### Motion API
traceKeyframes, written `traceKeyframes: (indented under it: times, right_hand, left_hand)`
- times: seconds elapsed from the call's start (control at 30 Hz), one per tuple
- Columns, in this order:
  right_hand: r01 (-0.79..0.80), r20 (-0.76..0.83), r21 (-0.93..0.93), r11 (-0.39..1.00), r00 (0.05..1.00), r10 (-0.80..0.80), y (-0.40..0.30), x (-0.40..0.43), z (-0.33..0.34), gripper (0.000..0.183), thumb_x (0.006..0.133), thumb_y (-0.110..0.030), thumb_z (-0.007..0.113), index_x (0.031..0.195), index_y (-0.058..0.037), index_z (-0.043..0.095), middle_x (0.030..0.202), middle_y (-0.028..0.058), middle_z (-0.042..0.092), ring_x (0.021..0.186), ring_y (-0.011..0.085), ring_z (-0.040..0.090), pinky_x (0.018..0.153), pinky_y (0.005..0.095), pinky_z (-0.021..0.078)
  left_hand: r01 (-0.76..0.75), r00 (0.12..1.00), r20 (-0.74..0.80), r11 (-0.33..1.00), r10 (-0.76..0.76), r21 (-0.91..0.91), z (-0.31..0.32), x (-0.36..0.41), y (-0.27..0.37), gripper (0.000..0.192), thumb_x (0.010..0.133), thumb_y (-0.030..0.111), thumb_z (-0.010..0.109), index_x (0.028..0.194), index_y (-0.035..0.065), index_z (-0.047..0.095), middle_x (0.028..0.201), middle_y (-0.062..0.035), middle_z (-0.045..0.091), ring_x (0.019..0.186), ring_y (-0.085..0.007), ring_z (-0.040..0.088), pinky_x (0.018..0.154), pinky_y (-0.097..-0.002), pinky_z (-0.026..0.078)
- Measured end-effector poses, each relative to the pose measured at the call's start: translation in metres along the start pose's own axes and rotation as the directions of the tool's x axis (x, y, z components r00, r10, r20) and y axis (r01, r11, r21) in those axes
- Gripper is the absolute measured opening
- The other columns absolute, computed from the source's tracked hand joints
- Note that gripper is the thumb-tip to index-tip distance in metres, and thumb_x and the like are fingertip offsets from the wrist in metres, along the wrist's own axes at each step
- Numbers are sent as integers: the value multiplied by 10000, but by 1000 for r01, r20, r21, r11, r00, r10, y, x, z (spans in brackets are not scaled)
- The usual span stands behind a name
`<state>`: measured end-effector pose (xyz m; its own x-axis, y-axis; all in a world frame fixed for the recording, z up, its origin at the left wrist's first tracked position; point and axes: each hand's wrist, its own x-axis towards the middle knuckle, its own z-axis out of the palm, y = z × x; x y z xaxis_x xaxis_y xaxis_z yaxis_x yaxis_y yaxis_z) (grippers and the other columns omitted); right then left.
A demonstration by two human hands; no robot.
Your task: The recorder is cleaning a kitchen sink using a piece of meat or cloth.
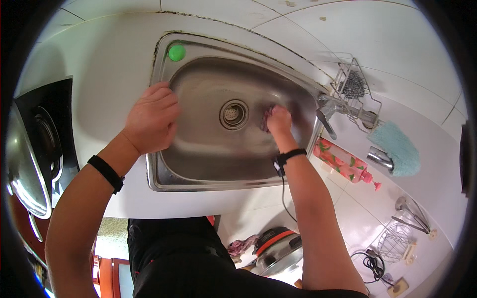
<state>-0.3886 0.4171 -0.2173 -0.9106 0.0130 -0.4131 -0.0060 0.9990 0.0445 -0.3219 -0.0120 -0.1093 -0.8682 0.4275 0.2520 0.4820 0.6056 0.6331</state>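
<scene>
A stainless steel sink lies in front of me, its round drain near the middle of the basin. My right hand is down in the basin, right of the drain, closed around a dark purplish cloth. Most of that cloth is hidden by the fingers. Over the sink's left rim, my left hand is curled with nothing visible in it. Whether it touches the rim is unclear. A green round object sits on the back left corner of the sink.
Right of the basin are a faucet, a wire rack with a steel scourer, a pink pump bottle and a light blue fluffy cloth. A black cooktop with a metal lid stands left.
</scene>
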Motion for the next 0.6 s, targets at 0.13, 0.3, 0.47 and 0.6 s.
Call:
traceKeyframes:
  times: [0.13,0.3,0.47,0.6]
  right_hand:
    - [146,-84,205,968,988,-131,-93,41,-11,116,760,-70,668,867,-65,711,902,210,703,891,443,661,759,495,545]
    - [349,142,144,926,919,-369,-173,-9,8,265,755,-126,760,1018,-118,728,1127,166,675,1058,396,645,884,466,542]
    - [216,36,312,925,970,-239,-112,-13,1,101,822,-50,666,905,-66,722,1051,181,686,959,411,675,814,478,556]
    - [231,-127,220,948,970,-207,-128,6,-4,124,781,-26,690,898,-41,729,960,201,699,941,409,682,807,464,561]
  left_hand:
    - [-8,1000,16,1000,8,-5,0,2,1,179,657,4,653,811,63,587,868,-96,568,944,-321,587,1083,-507,446]
    - [30,999,33,999,-31,26,-4,-8,-3,173,660,-2,649,807,67,587,857,-92,558,942,-316,586,1081,-505,447]
    - [26,1000,9,1000,-26,-3,-3,-6,-3,170,663,-4,646,805,71,590,857,-93,560,947,-314,588,1078,-502,448]
    - [-19,1000,0,1000,19,-6,0,-1,1,173,653,-5,650,784,69,566,854,-88,556,925,-312,581,1062,-490,459]
